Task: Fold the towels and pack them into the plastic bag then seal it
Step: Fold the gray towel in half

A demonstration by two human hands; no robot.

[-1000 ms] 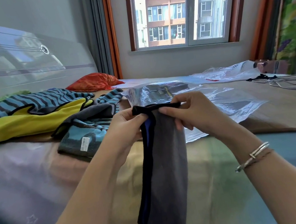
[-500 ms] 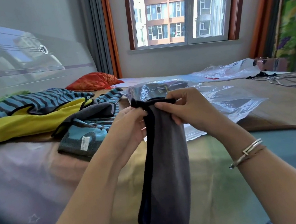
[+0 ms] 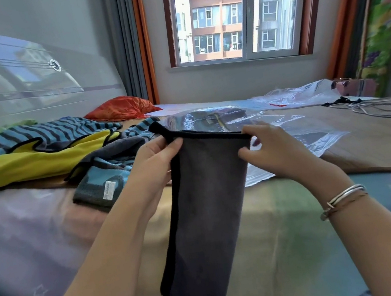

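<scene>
The bed (image 3: 292,234) fills the lower view, a striped blue and yellow towel (image 3: 36,152) spread across it at ten o'clock. A grey towel (image 3: 208,222), folded lengthwise with a black edge, hangs at the centre over the bed, its top edge stretched level between both hands. Behind it at one o'clock lies the clear plastic bag (image 3: 289,133), something dark already inside it. A smaller blue and grey towel (image 3: 107,179) with a white label sits at nine o'clock. The left hand (image 3: 157,159) pinches the grey towel's top left corner; the right hand (image 3: 266,147) pinches the top right corner, bangles (image 3: 343,197) on its wrist.
</scene>
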